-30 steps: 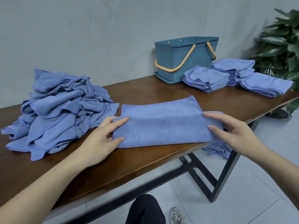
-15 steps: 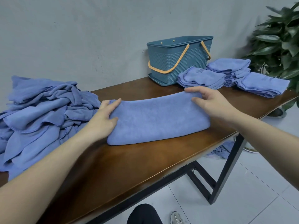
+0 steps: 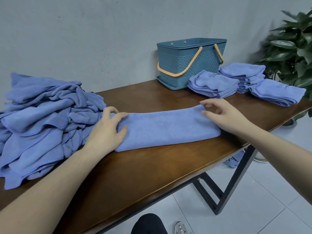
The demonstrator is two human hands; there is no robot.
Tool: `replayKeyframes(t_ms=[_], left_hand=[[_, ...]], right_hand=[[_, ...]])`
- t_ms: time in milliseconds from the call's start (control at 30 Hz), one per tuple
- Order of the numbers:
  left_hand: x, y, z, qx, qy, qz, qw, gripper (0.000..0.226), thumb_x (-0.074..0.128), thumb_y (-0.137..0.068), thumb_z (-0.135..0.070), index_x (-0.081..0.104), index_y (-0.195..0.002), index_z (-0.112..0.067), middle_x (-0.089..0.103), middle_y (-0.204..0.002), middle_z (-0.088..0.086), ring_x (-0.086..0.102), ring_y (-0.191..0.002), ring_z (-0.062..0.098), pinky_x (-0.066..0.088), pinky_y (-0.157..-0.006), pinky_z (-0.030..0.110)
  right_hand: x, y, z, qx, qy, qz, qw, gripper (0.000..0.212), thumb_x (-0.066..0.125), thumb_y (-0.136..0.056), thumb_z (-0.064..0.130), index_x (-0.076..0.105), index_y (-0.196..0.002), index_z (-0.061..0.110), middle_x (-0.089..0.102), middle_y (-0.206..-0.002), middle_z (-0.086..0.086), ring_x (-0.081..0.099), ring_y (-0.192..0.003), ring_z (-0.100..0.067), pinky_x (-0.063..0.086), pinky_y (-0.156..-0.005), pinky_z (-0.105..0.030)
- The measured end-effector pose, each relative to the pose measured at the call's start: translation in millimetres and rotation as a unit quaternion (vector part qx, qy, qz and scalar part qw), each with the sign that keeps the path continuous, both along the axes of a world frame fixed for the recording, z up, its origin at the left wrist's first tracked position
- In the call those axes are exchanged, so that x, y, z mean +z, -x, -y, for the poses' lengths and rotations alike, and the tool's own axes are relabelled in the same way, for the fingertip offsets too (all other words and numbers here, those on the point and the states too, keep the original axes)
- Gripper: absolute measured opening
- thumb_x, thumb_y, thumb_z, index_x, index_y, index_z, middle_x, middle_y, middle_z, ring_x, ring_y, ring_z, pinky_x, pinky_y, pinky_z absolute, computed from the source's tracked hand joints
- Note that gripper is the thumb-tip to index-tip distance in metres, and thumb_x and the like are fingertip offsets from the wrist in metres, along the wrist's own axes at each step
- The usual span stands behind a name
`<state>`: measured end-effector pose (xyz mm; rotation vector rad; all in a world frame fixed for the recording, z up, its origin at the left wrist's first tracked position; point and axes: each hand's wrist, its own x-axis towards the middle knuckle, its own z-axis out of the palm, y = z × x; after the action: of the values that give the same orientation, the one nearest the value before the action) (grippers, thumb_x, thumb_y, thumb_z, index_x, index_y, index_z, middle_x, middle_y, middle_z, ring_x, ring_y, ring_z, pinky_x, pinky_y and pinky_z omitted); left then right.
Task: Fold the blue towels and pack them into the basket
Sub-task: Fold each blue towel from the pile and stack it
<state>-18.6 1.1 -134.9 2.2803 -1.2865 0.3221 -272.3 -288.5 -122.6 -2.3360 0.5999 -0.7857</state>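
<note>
Blue and soft-napped, the towel (image 3: 166, 129) lies folded into a long flat band across the middle of the brown wooden table (image 3: 135, 174), its near edge a smooth rounded fold. The left hand (image 3: 105, 132) rests on its left end, fingers spread and relaxed on the cloth, gripping nothing. The right hand (image 3: 222, 115) rests on the right end, fingers loosely bent above the far corner; whether they pinch the cloth cannot be told. Just left of the towel sits a rumpled heap of unfolded towels (image 3: 42, 119). At the far right of the table stand three stacks of folded towels (image 3: 243, 81), with the teal basket (image 3: 185, 65) and its orange handles just behind them by the wall. A leafy plant (image 3: 290, 53) stands beyond the table's right end.
</note>
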Motion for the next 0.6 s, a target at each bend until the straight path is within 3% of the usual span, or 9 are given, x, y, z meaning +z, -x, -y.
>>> replayKeyframes(t_ms=[133,200,300,433,533,600], left_hand=[[1,2,-3,-0.029,0.022,-0.021,0.999,0.023,0.062,-0.095,-0.027,0.065,-0.118,-0.028,0.039,-0.116,-0.011,0.055,-0.071,0.010,0.052,-0.073,0.037],[3,6,-3,-0.061,0.046,-0.032,0.997,0.015,0.063,-0.096,-0.025,0.068,-0.108,-0.031,0.043,-0.108,-0.013,0.054,-0.076,0.006,0.045,-0.071,0.023],[8,14,-3,-0.123,0.074,-0.020,0.989,0.022,0.063,-0.095,-0.019,0.067,-0.111,-0.034,0.049,-0.106,-0.017,0.053,-0.091,0.004,0.040,-0.074,0.017],[11,25,-4,-0.176,0.070,-0.099,0.977,0.040,0.058,-0.097,-0.017,0.054,-0.127,-0.044,0.059,-0.108,-0.018,0.057,-0.106,0.005,0.044,-0.084,0.014],[8,25,-4,-0.183,0.046,-0.130,0.973,0.045,0.058,-0.098,-0.018,0.050,-0.130,-0.048,0.060,-0.107,-0.019,0.059,-0.106,0.007,0.044,-0.089,0.014],[8,24,-5,-0.185,0.049,-0.144,0.971,0.045,0.058,-0.099,-0.017,0.051,-0.130,-0.047,0.060,-0.107,-0.019,0.060,-0.105,0.008,0.045,-0.089,0.015]], right_hand=[[-2,41,-17,0.120,0.105,-0.052,0.986,0.046,0.075,-0.084,0.049,0.068,-0.126,0.030,0.053,-0.131,0.010,0.050,-0.121,-0.004,0.033,-0.106,-0.014],[-3,53,-22,0.137,0.151,-0.079,0.976,0.045,0.076,-0.085,0.048,0.067,-0.127,0.033,0.054,-0.135,0.012,0.048,-0.128,-0.009,0.031,-0.111,-0.020],[-6,56,-19,0.143,0.244,-0.104,0.953,0.047,0.074,-0.082,0.030,0.066,-0.128,0.033,0.057,-0.132,0.022,0.054,-0.119,-0.007,0.039,-0.105,-0.026],[-2,54,-14,0.136,0.206,-0.123,0.961,0.056,0.078,-0.081,0.009,0.065,-0.127,0.036,0.063,-0.119,0.024,0.054,-0.109,-0.003,0.041,-0.098,-0.021],[-4,47,-13,0.126,0.290,-0.107,0.943,0.041,0.077,-0.081,0.006,0.073,-0.116,0.028,0.066,-0.115,0.016,0.058,-0.101,-0.011,0.048,-0.092,-0.034],[-4,45,-14,0.095,0.361,-0.080,0.924,0.024,0.068,-0.086,0.018,0.078,-0.106,0.026,0.064,-0.105,0.006,0.055,-0.088,-0.021,0.050,-0.077,-0.044]])
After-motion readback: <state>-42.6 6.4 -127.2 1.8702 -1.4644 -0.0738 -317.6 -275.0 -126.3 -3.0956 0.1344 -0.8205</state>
